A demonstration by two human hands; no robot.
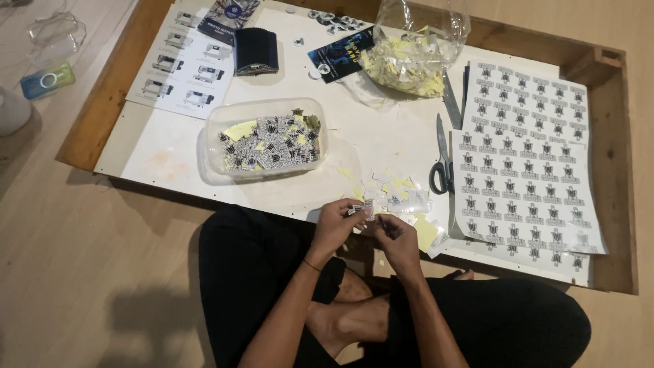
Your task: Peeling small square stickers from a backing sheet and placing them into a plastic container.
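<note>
My left hand (334, 225) pinches a small cut sticker (361, 209); my right hand (397, 240) pinches its edge; printed sticker sheets (524, 170) lie right; clear tub (266, 140) of stickers ahead.

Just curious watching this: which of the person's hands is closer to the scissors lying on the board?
The right hand. It sits just below and left of the scissors. The left hand, pinching a small sticker, lies farther left, beyond the right one.

Black trousers, bare forearms, thin bracelet (311, 265)
</note>
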